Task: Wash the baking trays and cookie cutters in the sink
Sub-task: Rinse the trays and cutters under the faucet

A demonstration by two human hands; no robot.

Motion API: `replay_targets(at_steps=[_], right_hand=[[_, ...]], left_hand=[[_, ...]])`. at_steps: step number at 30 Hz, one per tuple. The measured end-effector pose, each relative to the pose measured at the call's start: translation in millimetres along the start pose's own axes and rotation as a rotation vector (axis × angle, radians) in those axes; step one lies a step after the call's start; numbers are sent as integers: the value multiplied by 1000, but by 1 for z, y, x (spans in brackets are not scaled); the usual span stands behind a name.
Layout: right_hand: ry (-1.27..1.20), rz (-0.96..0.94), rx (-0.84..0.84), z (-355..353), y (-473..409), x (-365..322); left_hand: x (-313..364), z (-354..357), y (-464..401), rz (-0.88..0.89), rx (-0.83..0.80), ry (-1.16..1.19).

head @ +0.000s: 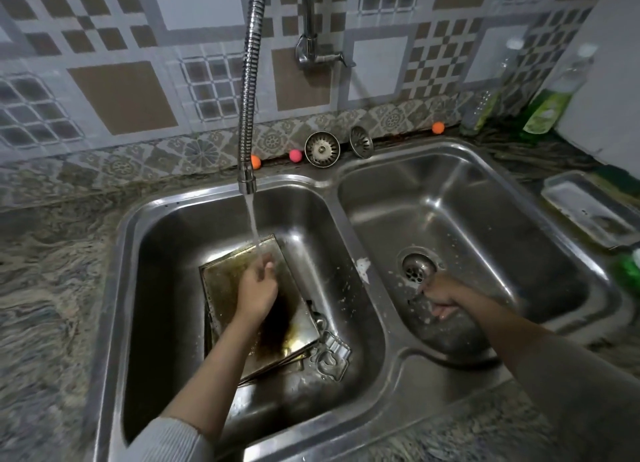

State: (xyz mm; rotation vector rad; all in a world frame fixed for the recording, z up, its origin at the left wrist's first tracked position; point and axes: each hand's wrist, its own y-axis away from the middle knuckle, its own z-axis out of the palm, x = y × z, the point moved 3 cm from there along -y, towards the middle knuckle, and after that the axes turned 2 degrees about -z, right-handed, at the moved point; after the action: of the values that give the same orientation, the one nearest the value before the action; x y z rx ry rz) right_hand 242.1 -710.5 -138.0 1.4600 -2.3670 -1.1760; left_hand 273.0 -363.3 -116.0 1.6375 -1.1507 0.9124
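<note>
Left hand [257, 290] rests, fingers relaxed, on the stained baking trays [242, 285] stacked in the left basin under running water [254, 226]; cookie cutters [329, 354] lie just beside. Right hand [441, 297] is blurred; its grip cannot be told. Rinse the whole top tray, shifting it under the stream.

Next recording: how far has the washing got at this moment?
Early. Nothing looks clean yet. In hand: water runs from the tap onto the left hand over the top baking tray, which is brown with grease. The right hand is blurred in the other basin, by the drain. Left: the stacked trays and the cookie cutters beside them.
</note>
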Motion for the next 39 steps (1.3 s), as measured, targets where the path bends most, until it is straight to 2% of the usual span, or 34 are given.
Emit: replay_targets(at_steps=[2,4,7,9,11,14,16,19,21,28,31,33,37,39], right_hand=[[158,-20,57,-9,-1,-7],[278,-40,190,-24,8,-22],[197,-102,371,-41,27,-56],[61,-197,416,-42,41,-81],[-87,-342,379,-30,62,-111],[-176,-493,119,15,90,-149],[16,-511,-24,54,96,-164],[457,-394,-173,104,95,-167],[616,-362,-188,123,92,-166],[633,-337,-78,119,82,-168],[493,-356,-3,86,84,-173],[301,-394,60,59,81,-178],[-457,-452,49,26,75,-191],[-717,-453,-2,23,78,-200]], left_hand=[[-1,-3,-1,11,2,7],[-1,-5,-2,5,-2,46],[4,-6,-3,13,6,96],[9,-6,-2,12,8,129],[12,-7,-1,12,3,138],[14,-10,1,22,4,167],[14,-10,1,22,0,186],[11,-10,2,21,-22,230],[9,-9,2,22,-29,223],[8,-8,2,-5,-35,220],[6,-6,0,-30,-38,227],[8,-6,0,-49,-38,257],[17,-11,2,-18,-95,342],[21,-14,4,-13,-160,405]])
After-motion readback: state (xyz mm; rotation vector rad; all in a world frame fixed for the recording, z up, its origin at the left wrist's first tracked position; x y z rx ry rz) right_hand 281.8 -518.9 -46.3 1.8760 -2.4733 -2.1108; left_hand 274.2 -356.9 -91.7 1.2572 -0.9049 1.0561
